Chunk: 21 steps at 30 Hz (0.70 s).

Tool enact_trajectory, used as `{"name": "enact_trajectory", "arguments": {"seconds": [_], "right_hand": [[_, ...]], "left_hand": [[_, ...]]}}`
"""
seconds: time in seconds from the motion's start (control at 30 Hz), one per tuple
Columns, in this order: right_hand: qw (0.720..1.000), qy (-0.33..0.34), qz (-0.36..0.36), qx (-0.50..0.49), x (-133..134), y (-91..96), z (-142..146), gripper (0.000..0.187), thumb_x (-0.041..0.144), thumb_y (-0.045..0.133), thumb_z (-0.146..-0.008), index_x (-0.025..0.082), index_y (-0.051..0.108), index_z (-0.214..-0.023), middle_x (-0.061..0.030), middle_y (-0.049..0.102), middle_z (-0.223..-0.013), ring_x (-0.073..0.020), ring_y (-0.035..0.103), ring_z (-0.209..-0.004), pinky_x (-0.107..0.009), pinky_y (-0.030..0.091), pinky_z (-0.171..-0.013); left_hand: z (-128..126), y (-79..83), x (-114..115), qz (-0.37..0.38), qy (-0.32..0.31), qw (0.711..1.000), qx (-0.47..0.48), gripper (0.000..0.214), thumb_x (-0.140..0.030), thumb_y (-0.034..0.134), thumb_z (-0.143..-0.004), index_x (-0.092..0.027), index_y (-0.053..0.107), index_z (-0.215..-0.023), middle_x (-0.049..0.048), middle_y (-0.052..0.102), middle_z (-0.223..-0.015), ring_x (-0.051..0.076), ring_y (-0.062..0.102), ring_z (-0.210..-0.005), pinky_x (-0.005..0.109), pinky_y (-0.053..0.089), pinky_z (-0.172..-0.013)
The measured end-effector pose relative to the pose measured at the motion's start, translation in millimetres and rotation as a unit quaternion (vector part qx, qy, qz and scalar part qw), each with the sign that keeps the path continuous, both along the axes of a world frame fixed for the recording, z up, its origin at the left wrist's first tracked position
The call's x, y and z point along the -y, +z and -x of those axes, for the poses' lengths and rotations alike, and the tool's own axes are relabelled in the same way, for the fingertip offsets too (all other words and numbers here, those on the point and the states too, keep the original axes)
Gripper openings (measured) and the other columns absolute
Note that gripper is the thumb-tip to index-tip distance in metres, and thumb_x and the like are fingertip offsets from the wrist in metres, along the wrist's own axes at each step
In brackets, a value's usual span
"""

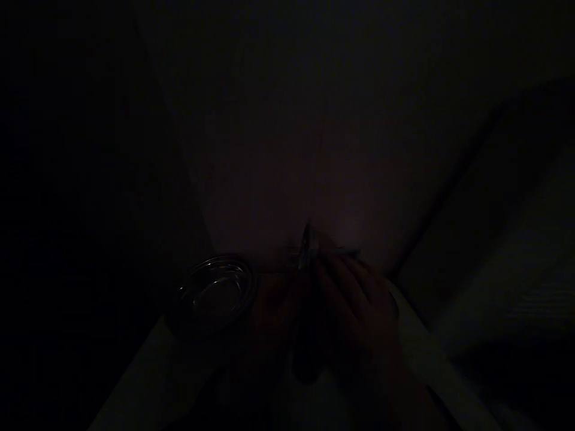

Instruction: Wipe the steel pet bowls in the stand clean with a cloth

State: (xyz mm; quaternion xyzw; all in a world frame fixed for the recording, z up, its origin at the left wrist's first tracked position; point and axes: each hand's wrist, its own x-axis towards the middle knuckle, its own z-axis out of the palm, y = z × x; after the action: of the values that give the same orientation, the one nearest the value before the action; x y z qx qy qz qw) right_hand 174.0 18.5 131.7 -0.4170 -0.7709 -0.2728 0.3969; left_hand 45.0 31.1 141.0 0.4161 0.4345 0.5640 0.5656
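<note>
The picture is very dark. At the lower middle, my right hand reaches forward with its fingers side by side and bent over. At its fingertips is a small, thin, shiny piece standing on edge; its kind cannot be made out. My left hand is a dim shape just left of it, close to the same piece, with its fingers lost in the dark. A round metal bowl with a shiny rim stands left of my left hand.
A pale tabletop lies under the hands and bowl. Behind it rises a dim, flat surface. A lighter slanted area lies at the right, past a dark edge. The far left is black.
</note>
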Motion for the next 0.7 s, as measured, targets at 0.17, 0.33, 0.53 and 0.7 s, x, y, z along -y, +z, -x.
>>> {"name": "enact_trajectory", "arguments": {"seconds": [0.17,0.33,0.53,0.7], "right_hand": [[1.000,0.010,0.012,-0.002,-3,0.8,-5,0.040,0.019,0.045,-0.090,0.008,0.052,-0.127,-0.0157,0.057,-0.130,-0.0289,0.048,-0.116,-0.051,0.042,-0.094],[0.999,0.038,-0.008,0.014,-2,-6.3,1,0.038,0.019,0.048,-0.090,0.010,0.055,-0.125,-0.0142,0.058,-0.129,-0.0301,0.048,-0.117,-0.054,0.039,-0.097],[0.999,0.036,-0.029,0.008,-1,-6.7,5,0.034,0.015,0.047,-0.089,0.011,0.058,-0.121,-0.0117,0.062,-0.125,-0.0279,0.049,-0.116,-0.052,0.037,-0.099],[1.000,-0.002,0.002,0.000,-2,1.0,-2,0.037,0.020,0.045,-0.091,0.010,0.055,-0.125,-0.0128,0.060,-0.126,-0.0284,0.050,-0.113,-0.051,0.040,-0.096]], "left_hand": [[-2,-3.8,1,-0.009,-0.013,1.000,0.024,0.023,-0.039,0.072,-0.071,-0.018,0.073,-0.078,0.0070,0.075,-0.089,0.025,0.068,-0.092,0.031,0.053,-0.079],[-4,1.2,-2,-0.021,0.018,0.998,0.061,0.027,-0.037,0.067,-0.076,-0.021,0.071,-0.097,0.0048,0.070,-0.113,0.024,0.061,-0.110,0.032,0.048,-0.095],[-4,3.7,-2,-0.019,0.033,0.998,0.057,0.028,-0.040,0.064,-0.079,-0.019,0.069,-0.097,0.0078,0.070,-0.110,0.025,0.062,-0.109,0.036,0.047,-0.096],[-4,-2.2,1,-0.020,-0.011,0.999,0.040,0.023,-0.037,0.067,-0.076,-0.022,0.071,-0.093,0.0068,0.072,-0.106,0.026,0.063,-0.107,0.035,0.049,-0.094]]}}
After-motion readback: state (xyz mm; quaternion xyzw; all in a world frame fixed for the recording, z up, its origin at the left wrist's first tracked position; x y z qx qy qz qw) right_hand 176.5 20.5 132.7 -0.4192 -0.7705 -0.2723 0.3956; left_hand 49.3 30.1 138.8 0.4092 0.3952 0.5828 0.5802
